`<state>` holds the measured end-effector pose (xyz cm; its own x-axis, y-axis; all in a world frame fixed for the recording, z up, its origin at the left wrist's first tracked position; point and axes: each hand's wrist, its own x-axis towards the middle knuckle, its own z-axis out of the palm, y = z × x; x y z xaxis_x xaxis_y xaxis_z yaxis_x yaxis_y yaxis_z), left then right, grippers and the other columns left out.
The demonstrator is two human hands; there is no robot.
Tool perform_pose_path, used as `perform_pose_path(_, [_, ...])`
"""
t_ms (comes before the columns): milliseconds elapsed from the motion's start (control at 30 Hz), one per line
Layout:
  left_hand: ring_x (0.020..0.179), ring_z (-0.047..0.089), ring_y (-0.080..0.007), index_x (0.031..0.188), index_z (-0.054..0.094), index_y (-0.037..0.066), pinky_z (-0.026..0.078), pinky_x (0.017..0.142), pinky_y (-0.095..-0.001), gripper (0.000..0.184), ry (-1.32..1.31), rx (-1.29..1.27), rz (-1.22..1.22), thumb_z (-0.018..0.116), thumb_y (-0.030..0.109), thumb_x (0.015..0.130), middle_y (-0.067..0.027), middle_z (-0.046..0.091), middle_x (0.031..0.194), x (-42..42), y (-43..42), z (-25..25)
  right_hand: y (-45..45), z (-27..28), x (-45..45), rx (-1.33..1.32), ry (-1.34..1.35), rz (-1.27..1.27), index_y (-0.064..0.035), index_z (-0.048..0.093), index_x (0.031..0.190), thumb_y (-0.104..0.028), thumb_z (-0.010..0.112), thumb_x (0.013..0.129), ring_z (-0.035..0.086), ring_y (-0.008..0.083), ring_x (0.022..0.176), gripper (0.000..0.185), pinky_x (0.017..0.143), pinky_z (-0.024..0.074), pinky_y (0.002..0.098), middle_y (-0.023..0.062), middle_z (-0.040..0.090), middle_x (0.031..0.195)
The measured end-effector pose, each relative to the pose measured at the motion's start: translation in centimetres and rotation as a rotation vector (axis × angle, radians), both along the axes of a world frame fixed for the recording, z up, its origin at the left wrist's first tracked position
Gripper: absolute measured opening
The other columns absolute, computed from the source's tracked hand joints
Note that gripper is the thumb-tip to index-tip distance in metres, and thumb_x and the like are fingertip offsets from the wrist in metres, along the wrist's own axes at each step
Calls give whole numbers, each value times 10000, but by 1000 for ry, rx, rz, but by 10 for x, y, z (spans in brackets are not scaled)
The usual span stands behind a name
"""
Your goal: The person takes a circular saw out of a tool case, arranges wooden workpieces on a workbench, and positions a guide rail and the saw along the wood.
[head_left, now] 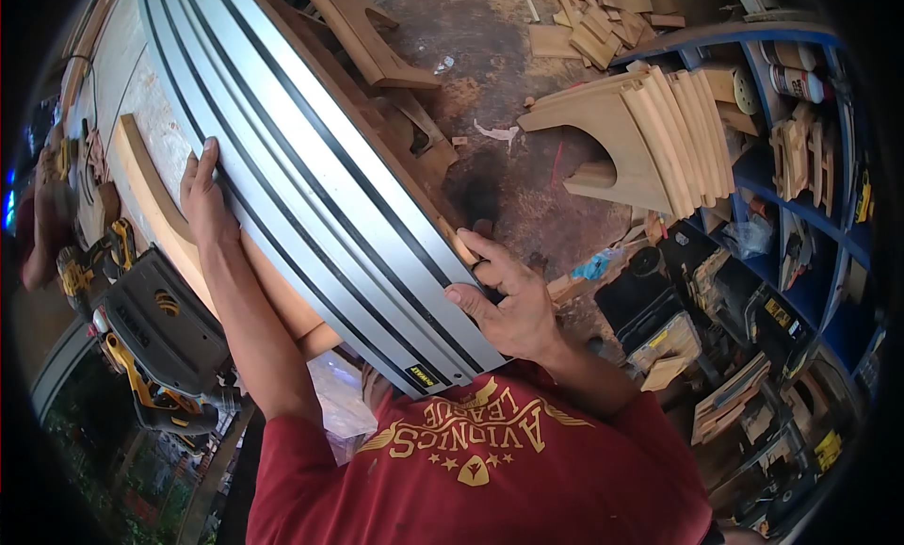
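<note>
A long silver guide rail [325, 192] with black strips runs from the upper left down to my chest, over wooden boards. Its yellow-and-black label sits at the near end. My left hand [207, 201] holds the rail's left edge, with its thumb and fingers close together there; the fingertips' undersides are hidden. On the opposite edge, my right hand [508, 300] grips the rail near its lower end, thumb on top and fingers curled at the side by the wood. A flat wooden board [282, 291] shows under the rail beside my left forearm.
A curved wooden piece [151, 187] lies left of my left hand. Beyond it are a black tool case [160, 324] and yellow power tools [141, 385]. Stacked arched panels [650, 140], wood offcuts [598, 27] and a blue shelf [782, 201] stand right.
</note>
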<state>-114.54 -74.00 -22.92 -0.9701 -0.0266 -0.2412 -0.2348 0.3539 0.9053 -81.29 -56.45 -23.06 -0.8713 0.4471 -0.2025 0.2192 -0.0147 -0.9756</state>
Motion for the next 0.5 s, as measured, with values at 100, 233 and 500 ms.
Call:
perform_pose_path(100, [1093, 664, -247, 1379, 518, -112, 529, 954, -317, 556, 1, -49, 19, 658, 256, 986, -216, 650, 1246, 0, 2, 1, 2, 2, 0, -77, -54, 5, 70, 513, 1410, -126, 794, 896, 564, 104, 750, 618, 900, 507, 322, 74, 634, 731])
perform_pose_path(233, [1186, 626, -296, 1417, 462, -134, 487, 1035, -354, 610, -28, -101, 55, 651, 253, 986, -262, 608, 1313, 7, 10, 8, 5, 9, 0, -111, -134, 3, 75, 550, 1369, -145, 805, 885, 608, 133, 767, 590, 902, 509, 325, 122, 679, 774])
perform_pose_path(500, [1153, 640, -228, 1432, 462, -102, 479, 1018, -323, 511, -25, 69, -13, 570, 213, 1043, -208, 648, 1292, 3, 7, 12, 5, 5, 0, 27, -71, 50, 80, 552, 1349, -165, 803, 885, 676, 210, 758, 582, 697, 529, 319, 139, 685, 812])
